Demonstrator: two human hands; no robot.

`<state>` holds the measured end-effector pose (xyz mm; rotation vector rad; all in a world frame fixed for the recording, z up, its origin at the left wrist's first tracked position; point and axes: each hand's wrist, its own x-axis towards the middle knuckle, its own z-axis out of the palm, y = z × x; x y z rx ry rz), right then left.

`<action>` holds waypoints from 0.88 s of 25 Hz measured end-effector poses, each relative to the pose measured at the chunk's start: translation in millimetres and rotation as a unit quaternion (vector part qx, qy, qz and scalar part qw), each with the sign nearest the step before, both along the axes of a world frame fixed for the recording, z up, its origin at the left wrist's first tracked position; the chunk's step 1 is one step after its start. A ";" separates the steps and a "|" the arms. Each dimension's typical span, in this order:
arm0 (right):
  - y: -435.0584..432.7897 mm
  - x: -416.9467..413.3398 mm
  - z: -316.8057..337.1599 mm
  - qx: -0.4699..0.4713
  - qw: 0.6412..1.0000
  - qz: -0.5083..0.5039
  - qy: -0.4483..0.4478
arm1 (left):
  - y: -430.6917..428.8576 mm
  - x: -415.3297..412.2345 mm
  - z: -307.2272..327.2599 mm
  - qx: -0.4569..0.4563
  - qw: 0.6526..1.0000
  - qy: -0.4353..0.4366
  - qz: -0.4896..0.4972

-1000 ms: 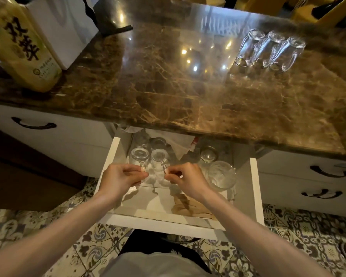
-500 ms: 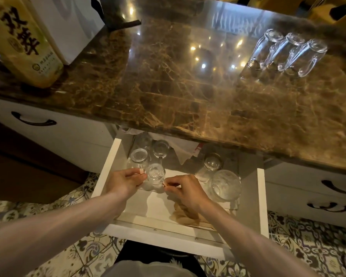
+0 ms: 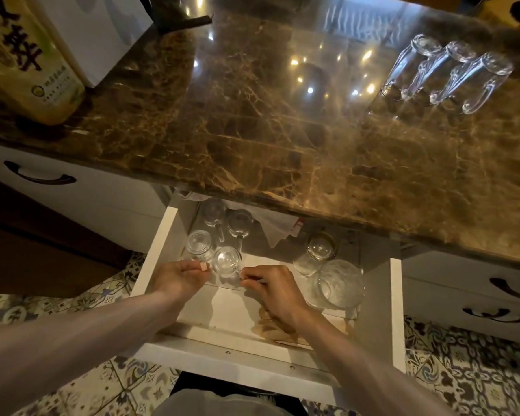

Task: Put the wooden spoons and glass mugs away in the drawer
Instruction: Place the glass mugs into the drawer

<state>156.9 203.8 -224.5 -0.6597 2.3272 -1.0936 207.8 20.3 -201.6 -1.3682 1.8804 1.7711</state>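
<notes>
Head view: both my hands are down in the open white drawer, one on either side of the small clear glass mug that stands upright in its left half. My left hand has its fingers curled, the tips against the mug's left wall. My right hand pinches at the mug's near right side, where I think the handle is, though the glare hides it.

To do this well, I'd seat the mug flat on the drawer floor just beside the other clear glass mugs without knocking glass on glass, and let go only once it stands firm. The pale wooden spoons lie at the front under my right wrist, so I'd lift clear of them. Three tall clear glasses, which I take to be next, stand upside down on the brown marble table.
</notes>
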 end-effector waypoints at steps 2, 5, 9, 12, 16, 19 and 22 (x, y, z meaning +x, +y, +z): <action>-5.0 1.3 -1.1 -0.015 0.999 -0.020 -0.044 | -0.7 -0.9 -3.1 0.024 1.000 0.001 0.006; -15.2 1.7 -1.8 0.009 0.996 -0.038 -0.083 | 0.2 -5.2 -5.4 0.003 1.000 -0.004 -0.020; -23.6 -0.7 0.5 0.087 0.992 -0.044 -0.077 | -0.7 -12.5 -4.4 -0.020 0.998 -0.004 -0.061; -24.0 -1.0 6.4 0.112 0.988 -0.033 -0.104 | -4.6 -12.3 -2.4 0.033 0.998 -0.024 -0.048; -23.8 -2.1 29.7 0.181 0.974 0.021 -0.136 | -10.7 -8.1 11.8 0.098 0.984 -0.076 -0.126; -11.6 -14.2 63.6 0.259 0.949 0.109 -0.146 | -23.1 -14.5 45.0 0.077 0.944 -0.126 -0.296; 15.1 -40.7 112.2 0.270 0.934 0.154 -0.175 | -35.6 -38.8 93.9 -0.020 0.797 -0.116 -0.593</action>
